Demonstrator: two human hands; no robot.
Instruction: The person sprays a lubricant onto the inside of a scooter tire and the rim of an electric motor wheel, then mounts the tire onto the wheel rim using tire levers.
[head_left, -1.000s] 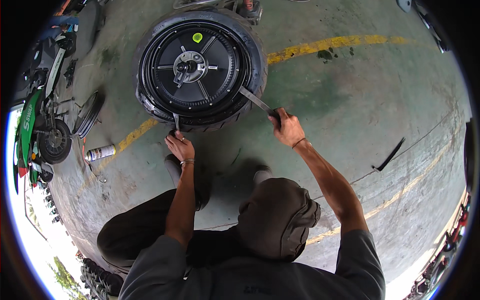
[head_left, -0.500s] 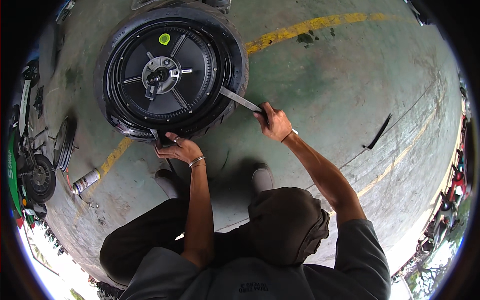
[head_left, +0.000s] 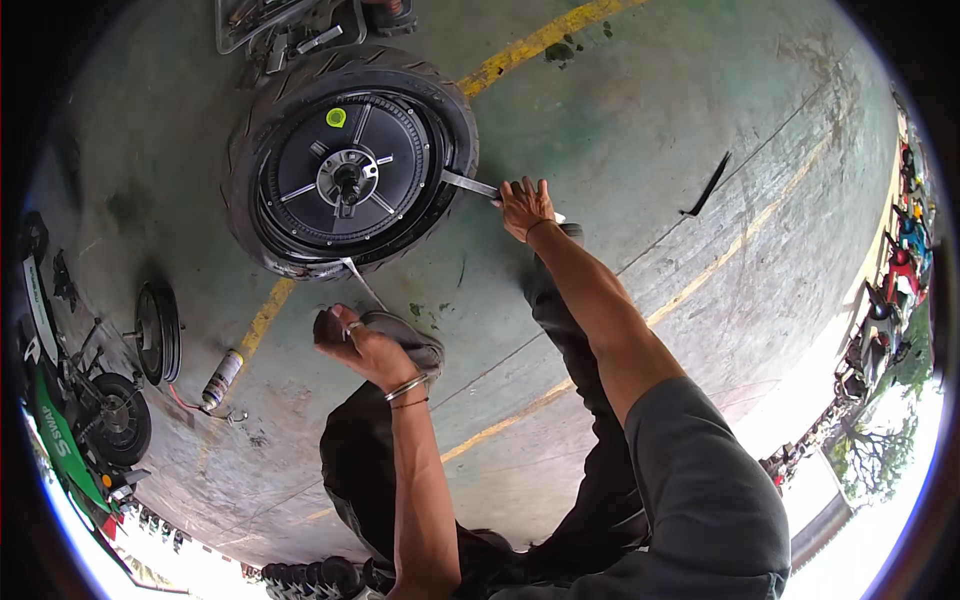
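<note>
A wheel [head_left: 300,225] with a black tyre and a hub motor at its centre lies flat on the floor. One flat metal tyre lever [head_left: 468,184] is wedged at the tyre's right edge, its outer end under my right hand [head_left: 527,208]. That hand bears on the lever with its fingers partly extended. A second tyre lever [head_left: 364,282] sticks out of the near edge and slopes down to the toe of my left shoe [head_left: 412,338]. Beside that shoe hovers my left hand [head_left: 365,350], off the lever, fingers loosely curled and partly shaded.
Trays of tools [head_left: 262,22] stand beyond the wheel. At the left are a spray can [head_left: 222,379], another wheel [head_left: 155,332] on edge and a green motorbike [head_left: 62,430]. A black angled tool [head_left: 708,186] lies at the right. Parked motorbikes [head_left: 885,300] line the far right.
My left hand has come off the near lever and moved back toward me. My right hand stays at the right lever, its fingers straighter. My legs and the view have shifted.
</note>
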